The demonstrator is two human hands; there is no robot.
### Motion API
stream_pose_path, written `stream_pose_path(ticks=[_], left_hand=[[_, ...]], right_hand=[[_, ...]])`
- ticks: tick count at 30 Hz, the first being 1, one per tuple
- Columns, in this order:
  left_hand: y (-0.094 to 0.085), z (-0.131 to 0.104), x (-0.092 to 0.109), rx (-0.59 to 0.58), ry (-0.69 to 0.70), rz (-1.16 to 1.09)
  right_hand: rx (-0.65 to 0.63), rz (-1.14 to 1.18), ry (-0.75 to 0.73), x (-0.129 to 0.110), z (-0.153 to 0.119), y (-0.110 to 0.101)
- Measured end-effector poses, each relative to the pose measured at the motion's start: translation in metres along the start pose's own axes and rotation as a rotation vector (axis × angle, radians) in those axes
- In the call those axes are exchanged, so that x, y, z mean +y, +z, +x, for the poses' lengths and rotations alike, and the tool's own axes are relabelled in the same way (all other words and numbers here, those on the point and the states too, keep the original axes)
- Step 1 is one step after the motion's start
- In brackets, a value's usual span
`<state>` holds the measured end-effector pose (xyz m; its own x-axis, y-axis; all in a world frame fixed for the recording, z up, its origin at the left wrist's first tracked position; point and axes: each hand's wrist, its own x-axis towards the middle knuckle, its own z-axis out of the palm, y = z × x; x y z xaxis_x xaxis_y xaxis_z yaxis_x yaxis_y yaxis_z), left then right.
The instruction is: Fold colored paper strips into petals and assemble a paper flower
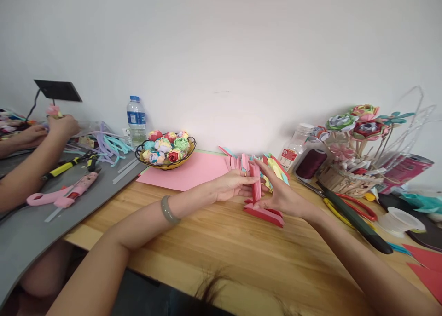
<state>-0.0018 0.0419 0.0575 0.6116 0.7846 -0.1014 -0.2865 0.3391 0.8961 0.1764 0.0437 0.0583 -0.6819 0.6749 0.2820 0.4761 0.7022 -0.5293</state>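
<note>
As I look on from the head view, the left hand (236, 183) pinches a narrow stack of pink paper strips (256, 182) between thumb and fingers, stack upright above the wooden table (207, 251). Right hand (281, 200): thumb and forefinger spread wide along the same stack, forefinger by its upper end, thumb by its lower; whether it grips or merely steadies, I cannot tell. Red folded strips (265, 216) lie on the wood just below. More coloured strips (276, 166) lie beyond the hands, partly hidden by them.

Left of these: pink sheet (186, 172), flat; wire-rimmed basket (165, 166) of paper flowers at its far left corner; water bottle (136, 118) behind. Right side: clear jar (296, 146), dark thread spool (311, 164), green-handled tool (359, 220). Well apart at far left, a co-worker's hand (65, 124) holds something pink near a glue gun (74, 194).
</note>
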Motion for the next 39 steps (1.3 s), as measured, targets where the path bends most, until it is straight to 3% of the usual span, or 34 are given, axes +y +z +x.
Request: stream_pose_path(ticks=[6, 13, 33, 36, 39], left_hand=[[0.002, -0.001, -0.001, -0.027, 0.004, 0.014], [0.004, -0.002, -0.001, -0.013, -0.012, 0.055], [0.002, -0.001, -0.003, -0.073, 0.008, 0.14], [0.005, -0.002, -0.001, -0.061, 0.005, 0.12], [0.009, -0.003, 0.002, -0.031, 0.067, 0.068]], right_hand=[[-0.008, -0.038, -0.082, 0.004, -0.002, 0.0], [-0.043, 0.051, -0.042, -0.004, -0.003, 0.008], [-0.003, -0.006, -0.057, -0.009, 0.0, 0.008], [-0.024, 0.04, -0.031, -0.011, -0.002, 0.008], [-0.052, 0.229, 0.035, -0.012, -0.002, 0.006]])
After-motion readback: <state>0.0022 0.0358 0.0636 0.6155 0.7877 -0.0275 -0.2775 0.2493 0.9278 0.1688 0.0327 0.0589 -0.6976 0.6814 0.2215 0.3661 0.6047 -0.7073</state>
